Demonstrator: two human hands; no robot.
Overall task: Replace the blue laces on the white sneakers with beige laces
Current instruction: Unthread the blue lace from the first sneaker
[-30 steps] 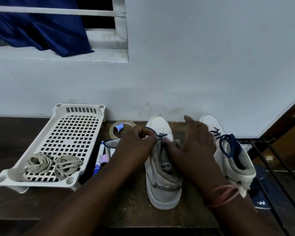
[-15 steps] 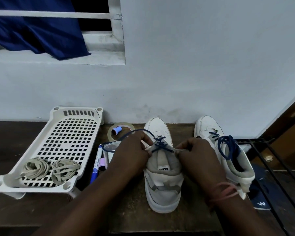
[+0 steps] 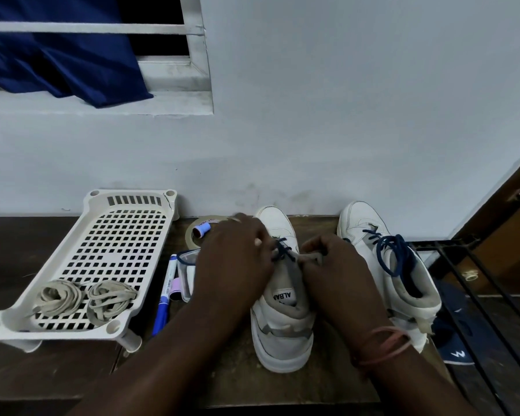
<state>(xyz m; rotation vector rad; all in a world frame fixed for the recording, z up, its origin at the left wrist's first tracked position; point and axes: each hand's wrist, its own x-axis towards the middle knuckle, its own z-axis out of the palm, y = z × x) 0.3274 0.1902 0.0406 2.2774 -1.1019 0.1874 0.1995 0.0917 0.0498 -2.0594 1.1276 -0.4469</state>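
Note:
Two white sneakers stand toe-to-wall on a dark wooden table. My left hand pinches the blue lace of the left sneaker near its upper eyelets. Over the tongue and right collar of that shoe my right hand grips with curled fingers. The right sneaker stands apart with its blue lace loosely piled in its opening. Two coiled beige laces lie in the near end of a white perforated tray.
Between tray and shoe lie a blue marker, a tape roll with a small blue spool, and a clear pouch. A black metal rack stands at the right, a dark shoe below it. The wall is just behind the sneakers.
The loose loop of blue lace that arched to the left half a second ago is gone from view. My left hand has shifted up toward the toe; my right hand moved back onto the tongue.

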